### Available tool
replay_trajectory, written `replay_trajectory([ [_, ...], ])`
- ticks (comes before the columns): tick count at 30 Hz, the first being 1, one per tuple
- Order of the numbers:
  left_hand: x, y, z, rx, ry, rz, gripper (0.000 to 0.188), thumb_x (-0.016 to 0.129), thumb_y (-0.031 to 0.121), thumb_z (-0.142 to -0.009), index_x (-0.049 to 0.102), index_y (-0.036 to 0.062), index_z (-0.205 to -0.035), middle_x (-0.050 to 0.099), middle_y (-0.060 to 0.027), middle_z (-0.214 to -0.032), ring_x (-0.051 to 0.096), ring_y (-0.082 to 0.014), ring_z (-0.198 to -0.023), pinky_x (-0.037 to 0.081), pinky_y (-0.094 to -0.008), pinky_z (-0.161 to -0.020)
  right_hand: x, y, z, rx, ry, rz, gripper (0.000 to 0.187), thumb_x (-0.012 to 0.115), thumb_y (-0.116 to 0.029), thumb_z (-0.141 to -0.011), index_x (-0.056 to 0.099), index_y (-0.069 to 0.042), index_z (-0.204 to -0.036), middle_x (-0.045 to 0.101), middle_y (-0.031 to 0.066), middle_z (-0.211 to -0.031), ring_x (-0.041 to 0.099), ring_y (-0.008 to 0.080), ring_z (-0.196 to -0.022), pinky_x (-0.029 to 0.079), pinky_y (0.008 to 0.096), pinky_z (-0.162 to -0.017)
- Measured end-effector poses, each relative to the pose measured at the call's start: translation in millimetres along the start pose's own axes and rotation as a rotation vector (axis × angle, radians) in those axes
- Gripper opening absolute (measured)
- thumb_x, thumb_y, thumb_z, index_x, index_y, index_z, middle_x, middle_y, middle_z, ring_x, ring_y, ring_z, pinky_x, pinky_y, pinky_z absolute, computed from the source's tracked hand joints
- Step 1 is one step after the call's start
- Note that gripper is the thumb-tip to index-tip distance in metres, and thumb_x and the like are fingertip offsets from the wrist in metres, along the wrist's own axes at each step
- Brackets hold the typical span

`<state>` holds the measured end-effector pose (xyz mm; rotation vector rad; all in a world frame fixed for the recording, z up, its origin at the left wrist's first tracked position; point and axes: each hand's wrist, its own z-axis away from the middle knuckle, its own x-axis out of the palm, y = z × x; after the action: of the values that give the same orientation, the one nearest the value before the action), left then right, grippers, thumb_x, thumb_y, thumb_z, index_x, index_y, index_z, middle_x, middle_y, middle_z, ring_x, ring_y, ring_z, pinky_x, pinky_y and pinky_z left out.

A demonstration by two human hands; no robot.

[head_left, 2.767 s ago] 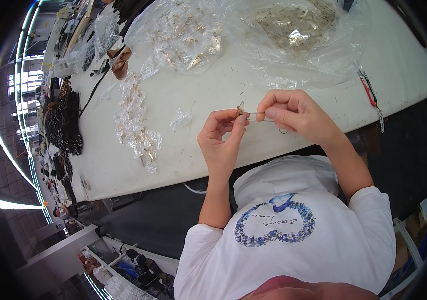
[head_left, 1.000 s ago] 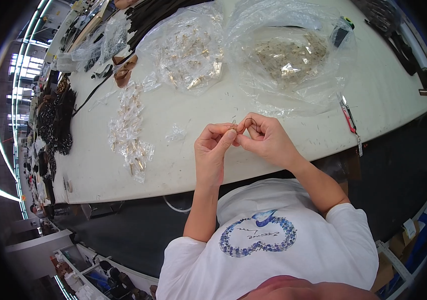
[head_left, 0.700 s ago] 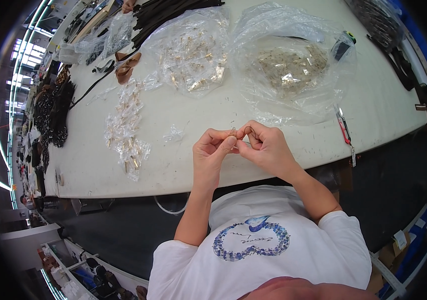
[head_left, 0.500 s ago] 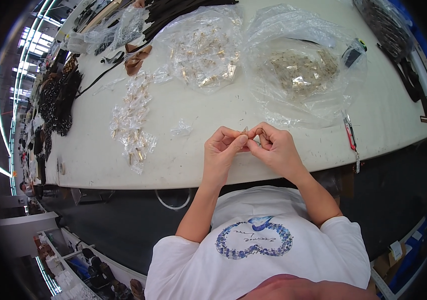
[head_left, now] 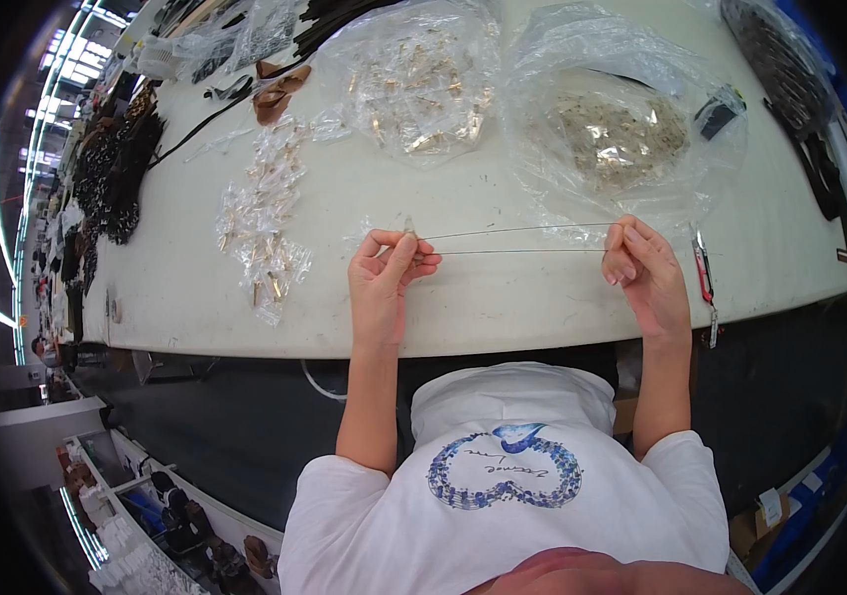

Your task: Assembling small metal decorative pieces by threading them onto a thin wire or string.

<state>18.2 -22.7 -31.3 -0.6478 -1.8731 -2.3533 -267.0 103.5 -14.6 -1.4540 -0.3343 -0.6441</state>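
A thin dark cord (head_left: pixel 522 230) is stretched as two strands between my hands, over the near part of the table. My left hand (head_left: pixel 381 285) is closed in a pinch at the cord's left end. A small pale piece (head_left: pixel 408 224) pokes up from those fingertips; its kind is too small to tell. My right hand (head_left: pixel 653 281) is closed on the other end, its curled fingers keeping the strands taut. Left of my left hand lies a row of small clear packets (head_left: pixel 263 223) with gold-coloured pieces inside.
On the white table (head_left: pixel 344 322), a clear bag (head_left: pixel 418 84) of gold-coloured pieces lies beside an open bag (head_left: pixel 617 134) of fine brownish pieces. A red cutter knife (head_left: pixel 704 268) rests near the right edge. Brown scraps (head_left: pixel 278 91) and dark strips (head_left: pixel 121 174) lie left.
My hands have moved apart, left hand leftward and right hand rightward. The cord, bunched between my fingers before, is now drawn out into two straight strands.
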Motion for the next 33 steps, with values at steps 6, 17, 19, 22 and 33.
replay_trajectory([
  [6,10,-5,-3,0.063,0.024,-0.039,0.007,0.062,0.007,-0.097,0.058,0.0027,-0.093,0.069,-0.0122,-0.087,0.07,-0.0182,-0.078,0.059,-0.0271,-0.072,10,-2,15,-0.09,0.133,0.291,0.02,0.049,-0.015,-0.103,0.061,-0.001,-0.095,0.057,0.0039,-0.089,0.055,0.0109,-0.084,0.045,0.026,-0.081],
  [17,20,4,15,0.122,-0.157,-0.141,0.007,0.062,0.008,-0.097,0.057,0.0024,-0.095,0.07,-0.0132,-0.089,0.07,-0.018,-0.082,0.058,-0.0281,-0.074,-63,-20,46,-0.094,0.202,0.279,0.02,0.051,-0.015,-0.103,0.065,-0.005,-0.093,0.059,-0.0027,-0.084,0.046,0.0033,-0.071,0.037,0.0198,-0.066],
  [19,26,-1,12,-0.034,-0.232,-0.054,0.007,0.062,0.009,-0.098,0.058,0.0031,-0.096,0.071,-0.0147,-0.092,0.071,-0.0195,-0.083,0.058,-0.0288,-0.075,-74,-28,53,-0.092,0.546,0.854,0.02,0.051,-0.016,-0.103,0.064,-0.002,-0.097,0.061,-0.0017,-0.085,0.052,0.0068,-0.074,0.041,0.023,-0.07],
  [22,39,-10,15,-0.228,-0.308,0.008,0.008,0.061,0.011,-0.098,0.058,0.0043,-0.097,0.071,-0.0176,-0.098,0.072,-0.0225,-0.087,0.058,-0.0304,-0.077,-46,-15,38,-0.391,0.673,1.386,0.015,0.057,-0.007,-0.097,0.063,-0.002,-0.11,0.063,0.005,-0.107,0.059,0.0173,-0.095,0.047,0.0302,-0.081],
  [33,55,-26,18,-0.18,-0.244,0.002,0.007,0.069,0.007,-0.092,0.064,0.0034,-0.094,0.066,-0.0075,-0.106,0.06,-0.0119,-0.091,0.047,-0.0268,-0.084,61,55,2,-0.339,0.083,0.928,0.02,0.069,-0.006,-0.085,0.066,-0.004,-0.105,0.067,0.0088,-0.101,0.066,0.0237,-0.09,0.051,0.0348,-0.08],
])
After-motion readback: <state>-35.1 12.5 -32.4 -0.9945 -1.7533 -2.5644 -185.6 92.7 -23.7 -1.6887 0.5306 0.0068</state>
